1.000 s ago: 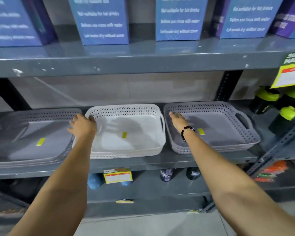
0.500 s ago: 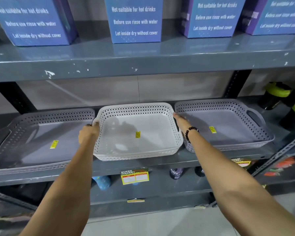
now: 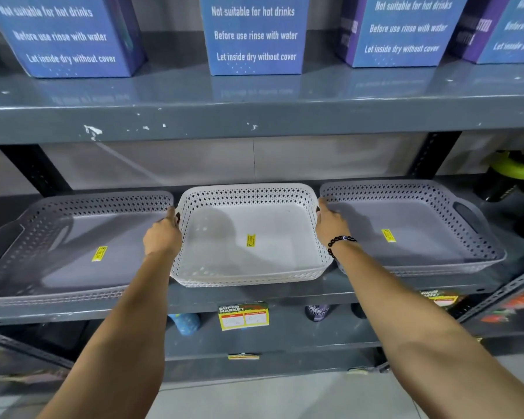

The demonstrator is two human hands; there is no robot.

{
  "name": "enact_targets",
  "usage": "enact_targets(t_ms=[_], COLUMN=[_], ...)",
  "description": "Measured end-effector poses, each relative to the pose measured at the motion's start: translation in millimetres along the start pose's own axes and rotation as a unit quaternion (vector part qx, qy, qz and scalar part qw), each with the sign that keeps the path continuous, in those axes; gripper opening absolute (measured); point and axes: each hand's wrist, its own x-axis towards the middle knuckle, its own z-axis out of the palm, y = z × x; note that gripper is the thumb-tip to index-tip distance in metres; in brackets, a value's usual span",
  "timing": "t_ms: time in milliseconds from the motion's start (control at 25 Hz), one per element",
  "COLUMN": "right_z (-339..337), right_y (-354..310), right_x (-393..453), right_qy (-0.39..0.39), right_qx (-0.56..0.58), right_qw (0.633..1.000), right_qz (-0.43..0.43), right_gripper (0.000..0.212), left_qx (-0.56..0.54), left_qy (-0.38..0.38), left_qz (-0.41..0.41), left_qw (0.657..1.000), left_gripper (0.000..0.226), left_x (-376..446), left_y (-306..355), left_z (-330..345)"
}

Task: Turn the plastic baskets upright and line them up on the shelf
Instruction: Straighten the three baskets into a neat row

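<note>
**White basket held at both ends, flanked closely by two grey ones**

The white basket (image 3: 248, 237) sits upright at the centre of the frame on the grey shelf (image 3: 254, 293), open side up, a yellow sticker on its floor. Its near edge looks to reach or slightly overhang the shelf's front lip. The left hand (image 3: 162, 234) is closed on its left end wall, fingers curled over the rim; the right hand (image 3: 330, 222), with a beaded bracelet at the wrist, grips the right end wall the same way.

To the left of centre lies the left grey basket (image 3: 73, 246), and to the right the right grey basket (image 3: 406, 228); both are upright too, and each sits just beside the white one, with the hands filling the narrow gaps.

All three appear upright, so what likely remains is squaring the row. The risks come from the tight spacing: sliding the white basket sideways could knock a neighbour askew, and the knuckles could catch on the grey rims when the hands come out. Pulling it forward could tip it off the lip, since its front already rides near the edge. The thin perforated walls may flex if squeezed hard.

Across the top of the frame, blue boxes (image 3: 254, 34) stand on the upper shelf; a price tag (image 3: 243, 316) hangs at lower centre.
</note>
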Motion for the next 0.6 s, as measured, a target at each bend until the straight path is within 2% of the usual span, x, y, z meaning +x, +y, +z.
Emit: enact_targets(t_ms=[120, 600], right_z=[0.9, 0.4], right_y=[0.5, 1.6], right_x=[3.9, 2.8], right_qy=[-0.005, 0.005], right_qx=[-0.02, -0.044], right_qw=[1.0, 0.998], right_qz=[-0.02, -0.037], right_gripper=[0.058, 0.056], left_qx=[0.016, -0.019], left_qy=[0.0, 0.0], left_qz=[0.002, 0.037], left_qw=[1.0, 0.999], left_gripper=[0.053, 0.045], left_x=[0.1, 7.3], left_y=[1.4, -6.0], left_z=[0.6, 1.6])
